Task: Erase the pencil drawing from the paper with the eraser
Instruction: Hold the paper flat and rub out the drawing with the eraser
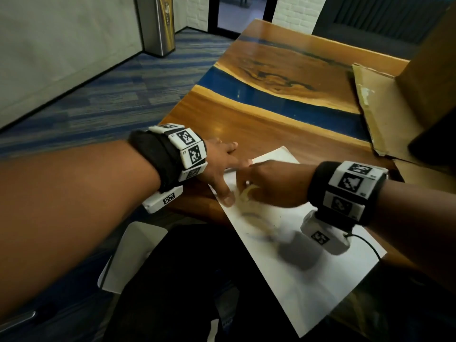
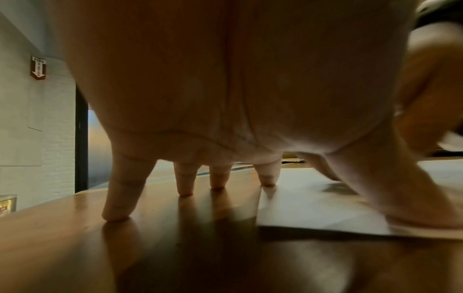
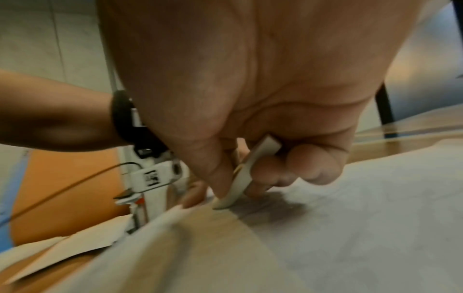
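Note:
A white sheet of paper [image 1: 308, 272] lies slanted on the wooden table, reaching over its near edge. My left hand [image 1: 222, 169] is spread flat, straight fingers [image 2: 117, 200] pressing on the table and the thumb and one finger on the paper [image 2: 313, 208] near its far corner. My right hand [image 1: 269, 183] pinches a thin pale eraser [image 3: 240, 180] between thumb and curled fingers, its tip touching the paper [image 3: 363, 228] right beside the left thumb. In the head view the eraser [image 1: 246, 193] is a blurred pale smear. Faint blurred pencil marks [image 1: 261, 230] show on the sheet below the hands.
The wood and blue resin table [image 1: 271, 107] stretches ahead. An open cardboard box [image 1: 394, 107] sits at the right, close to the paper's far corner. A steel bin [image 1: 158, 23] stands on the carpet at the back left. A white chair part [image 1: 133, 255] sits below the table edge.

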The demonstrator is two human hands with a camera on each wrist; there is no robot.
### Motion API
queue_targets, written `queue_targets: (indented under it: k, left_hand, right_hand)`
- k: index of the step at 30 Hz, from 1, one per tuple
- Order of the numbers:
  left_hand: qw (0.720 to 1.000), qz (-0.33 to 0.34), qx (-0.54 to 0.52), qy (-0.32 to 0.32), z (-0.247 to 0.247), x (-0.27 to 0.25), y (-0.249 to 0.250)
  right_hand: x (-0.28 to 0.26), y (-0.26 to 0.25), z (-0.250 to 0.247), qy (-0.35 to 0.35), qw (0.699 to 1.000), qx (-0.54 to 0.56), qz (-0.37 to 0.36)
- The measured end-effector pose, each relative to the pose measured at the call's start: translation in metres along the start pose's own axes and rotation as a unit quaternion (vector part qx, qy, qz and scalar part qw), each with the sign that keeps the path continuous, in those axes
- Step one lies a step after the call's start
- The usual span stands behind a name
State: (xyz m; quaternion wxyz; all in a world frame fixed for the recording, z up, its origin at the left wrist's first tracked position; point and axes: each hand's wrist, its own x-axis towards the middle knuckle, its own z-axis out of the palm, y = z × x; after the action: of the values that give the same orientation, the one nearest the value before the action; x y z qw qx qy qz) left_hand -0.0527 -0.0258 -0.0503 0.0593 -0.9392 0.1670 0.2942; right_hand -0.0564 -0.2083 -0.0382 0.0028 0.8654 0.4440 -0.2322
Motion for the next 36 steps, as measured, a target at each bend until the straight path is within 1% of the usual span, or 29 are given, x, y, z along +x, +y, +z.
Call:
queue_targets:
  k: [2,3,4,7,8,9,11,12,13,14,16,17,18,21,22,23,25,26,27,30,31,32,34,35,36]
  left_hand:
    - [1.000,-0.005,0.005,0.002,-0.001,0.000,0.001]
    - [1.000,-0.007,0.003,0.002,-0.001,-0.001,0.000]
    - [1.000,-0.005,0.000,0.002,-0.001,-0.001,0.000]
    - [1.000,0.001,-0.005,0.003,-0.001,-0.001,0.000]
    - [1.000,0.000,0.001,0.003,-0.001,-0.001,0.000]
    - [1.000,-0.002,0.009,0.004,-0.001,0.000,0.001]
    - [1.000,-0.005,0.017,0.004,-0.001,-0.001,0.001]
    - [1.000,-0.007,0.015,0.004,-0.001,-0.001,0.001]
    - [1.000,-0.007,0.010,0.004,-0.001,-0.001,0.000]
    - [1.000,-0.005,0.004,0.004,-0.001,-0.001,0.000]
    - [1.000,-0.001,0.001,0.000,-0.001,-0.001,0.000]
    - [1.000,-0.001,0.006,-0.002,-0.002,0.000,0.000]
    - [1.000,-0.001,0.011,-0.005,-0.003,-0.001,0.000]
    - [1.000,-0.005,0.016,-0.005,-0.004,-0.001,0.001]
    - [1.000,-0.005,0.015,-0.001,-0.004,-0.002,0.001]
    - [1.000,-0.003,0.014,0.003,-0.004,-0.002,0.001]
    - [1.000,-0.005,0.015,0.007,-0.003,-0.003,0.003]
    - [1.000,-0.008,0.017,0.006,-0.003,-0.002,0.003]
    - [1.000,-0.008,0.018,0.002,-0.003,-0.002,0.003]
    - [1.000,-0.008,0.024,-0.009,-0.005,-0.003,0.002]
    - [1.000,-0.009,0.025,-0.007,-0.005,-0.004,0.003]
    - [1.000,-0.009,0.024,-0.004,-0.005,-0.005,0.003]
    - [1.000,-0.010,0.020,-0.002,-0.004,-0.005,0.004]
    - [1.000,-0.012,0.021,-0.002,-0.004,-0.004,0.004]
    - [1.000,-0.012,0.022,-0.003,-0.005,-0.003,0.004]
  right_hand:
    - [0.001,0.011,-0.012,0.038,0.996,-0.033,0.074]
    - [0.002,0.014,-0.014,0.050,0.993,-0.047,0.091]
    - [0.001,0.011,-0.012,0.050,0.994,-0.042,0.084]
    - [-0.001,-0.007,0.002,0.010,1.000,-0.007,0.005]
    - [-0.002,-0.006,0.003,0.007,1.000,-0.004,0.004]
    - [-0.001,-0.001,0.000,0.019,0.999,-0.010,0.026]
    - [0.002,0.012,-0.009,0.053,0.993,-0.033,0.095]
    - [0.002,0.016,-0.010,0.065,0.990,-0.044,0.114]
    - [0.002,0.014,-0.007,0.067,0.991,-0.044,0.111]
    - [0.001,0.009,-0.004,0.058,0.994,-0.035,0.091]
    - [-0.002,-0.002,0.005,0.018,0.999,-0.028,0.041]
    - [-0.004,-0.003,0.005,0.004,0.999,-0.029,0.032]
    - [-0.003,0.000,0.003,0.010,0.999,-0.033,0.042]
    - [-0.001,0.012,-0.005,0.065,0.990,-0.072,0.107]
    - [-0.003,0.009,-0.003,0.068,0.989,-0.083,0.105]
    - [-0.004,0.002,0.001,0.059,0.991,-0.086,0.087]
    - [-0.010,-0.014,0.010,0.020,0.996,-0.083,0.034]
    - [-0.012,-0.017,0.012,0.005,0.997,-0.077,0.021]
    - [-0.012,-0.014,0.009,0.007,0.996,-0.078,0.030]
    - [-0.003,0.010,-0.006,0.060,0.987,-0.105,0.110]
    - [-0.003,0.011,-0.006,0.065,0.986,-0.102,0.115]
    - [-0.005,0.005,-0.003,0.059,0.989,-0.093,0.101]
    - [-0.008,-0.010,0.006,0.020,0.995,-0.086,0.034]
    - [-0.011,-0.014,0.009,-0.001,0.997,-0.081,0.014]
    - [-0.011,-0.013,0.007,-0.004,0.997,-0.076,0.020]
